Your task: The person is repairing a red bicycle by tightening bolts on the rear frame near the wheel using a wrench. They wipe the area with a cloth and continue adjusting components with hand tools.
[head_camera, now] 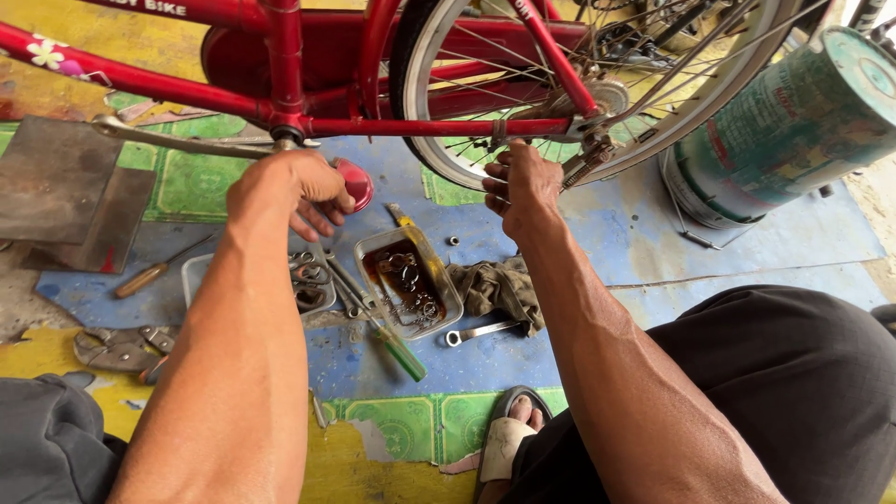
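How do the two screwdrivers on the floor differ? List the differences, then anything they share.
The green-handled screwdriver has a translucent green handle; the wooden-handled screwdriver has a brown one. The green one lies right of the left forearm, beside the oily tray; the wooden one lies left of it, near the grey slabs. Both lie flat and untouched by either hand.

Both forearms stretch forward, bare. Left hand [294, 191] curled, knuckles up, fingers bent under, just below the red bike frame [280, 112]. Right hand [523, 187] fingers extended up, touching the frame's lower bar.
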A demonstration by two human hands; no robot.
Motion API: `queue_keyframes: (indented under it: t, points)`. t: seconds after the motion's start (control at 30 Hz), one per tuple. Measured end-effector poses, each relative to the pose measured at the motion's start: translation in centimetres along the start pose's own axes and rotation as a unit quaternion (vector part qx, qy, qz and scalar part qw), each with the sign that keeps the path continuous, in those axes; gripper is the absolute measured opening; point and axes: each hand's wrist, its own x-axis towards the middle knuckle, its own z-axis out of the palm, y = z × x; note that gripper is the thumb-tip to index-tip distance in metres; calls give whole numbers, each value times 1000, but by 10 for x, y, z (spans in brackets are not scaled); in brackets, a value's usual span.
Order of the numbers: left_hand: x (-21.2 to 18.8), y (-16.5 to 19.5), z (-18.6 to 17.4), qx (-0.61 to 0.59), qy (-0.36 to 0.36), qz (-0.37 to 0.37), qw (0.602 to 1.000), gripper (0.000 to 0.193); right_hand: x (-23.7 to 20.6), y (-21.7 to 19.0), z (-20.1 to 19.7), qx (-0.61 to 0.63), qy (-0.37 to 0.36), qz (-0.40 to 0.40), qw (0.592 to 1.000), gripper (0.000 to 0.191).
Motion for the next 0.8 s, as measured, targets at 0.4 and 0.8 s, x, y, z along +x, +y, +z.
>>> queue_keyframes:
  t: [0.4, 0.8]
  points:
    - [-51, -6, -28, 27, -37, 115, 992, 43, -22, 24, 23, -236, -171, 26, 956, 26]
    - [-48, 66, 32, 106, -132, 276, 946, 51, 24, 118, -31, -740, -317, 160, 571, 21]
